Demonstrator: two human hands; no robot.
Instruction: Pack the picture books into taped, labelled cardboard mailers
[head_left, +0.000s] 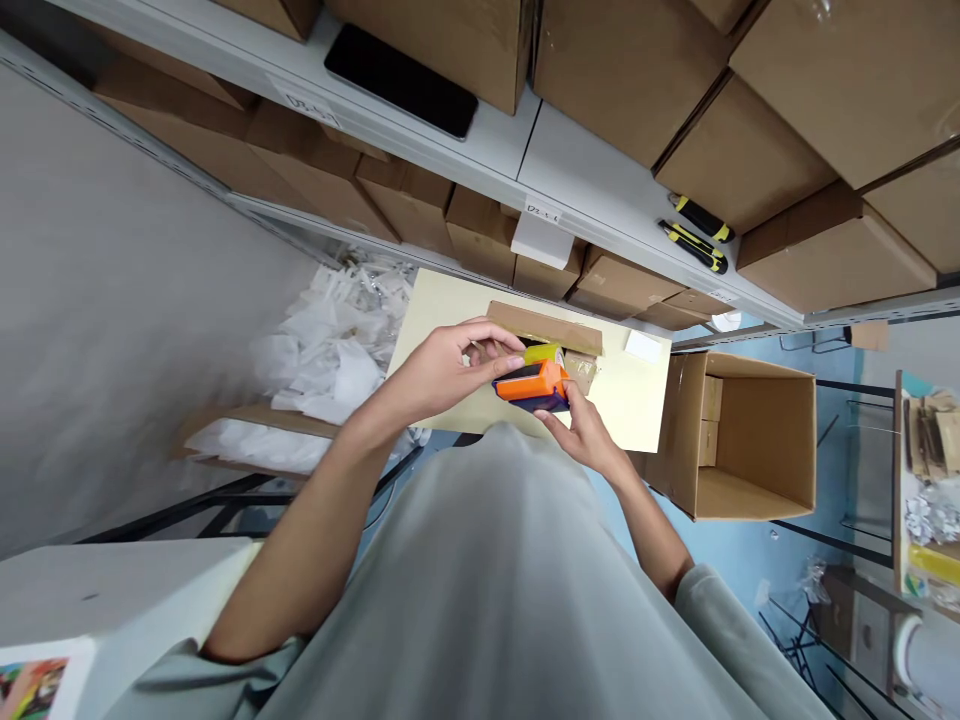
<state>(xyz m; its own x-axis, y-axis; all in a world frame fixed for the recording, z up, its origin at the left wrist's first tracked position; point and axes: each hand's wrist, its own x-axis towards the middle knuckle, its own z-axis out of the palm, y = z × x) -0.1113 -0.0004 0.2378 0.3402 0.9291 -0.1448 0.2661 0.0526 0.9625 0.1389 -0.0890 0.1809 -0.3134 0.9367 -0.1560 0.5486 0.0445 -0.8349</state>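
Note:
An orange and dark-blue plastic item (531,384) is held low over the pale yellow board (465,300) in front of me. My right hand (583,430) grips its right end, thumb below and fingers at the side. At its upper side is a yellow-green rounded piece (546,354); whether it is joined to the item I cannot tell. My left hand (461,365) has thumb and fingertips closed at the left end of that piece. Just behind lies an opened small cardboard box (544,325) with tape on it, partly hidden by the item and my left hand.
A large open carton (757,435) stands right of the board. Shelves ahead carry many cardboard boxes (630,75), a black phone (401,80) and two utility knives (697,235). White packing material (330,340) is piled at left. A white card (643,345) lies on the board.

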